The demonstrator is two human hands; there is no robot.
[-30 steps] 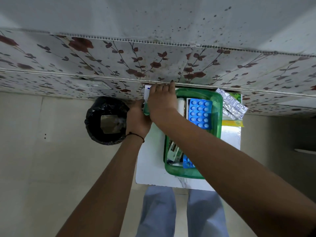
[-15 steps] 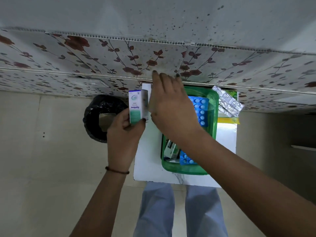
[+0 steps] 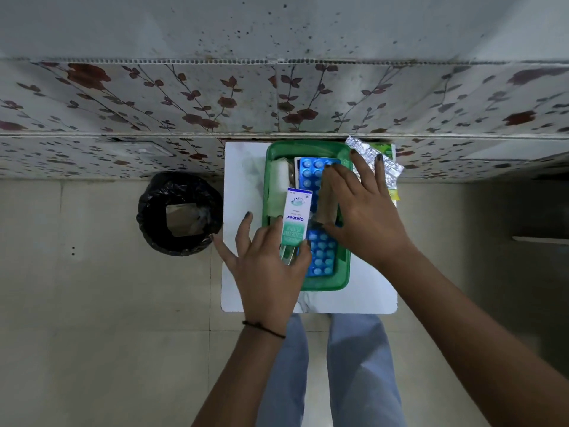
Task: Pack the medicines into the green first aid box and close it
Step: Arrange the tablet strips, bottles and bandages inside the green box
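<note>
The green first aid box [image 3: 308,147] lies with no lid on it on a small white table [image 3: 243,167], against the wall. Inside are blue blister packs [image 3: 321,257], a white roll [image 3: 278,183] and other packets. My left hand [image 3: 264,266] holds a white and green medicine carton [image 3: 295,217] between thumb and fingers, over the box's left half. My right hand [image 3: 363,214] is over the box's right side, fingers on a brown roll [image 3: 328,208] lying on the blister packs. Silver blister strips [image 3: 366,152] lie outside the box at the table's far right corner.
A black bin [image 3: 180,212] with a bag liner stands on the tiled floor left of the table. A flowered wall panel runs behind the table. A yellow-green packet [image 3: 392,192] sits at the table's right edge. My legs are under the near edge.
My left hand brought the carton from left of the box down over the box. My right hand moved from the far left corner to the right side, onto the brown roll.
</note>
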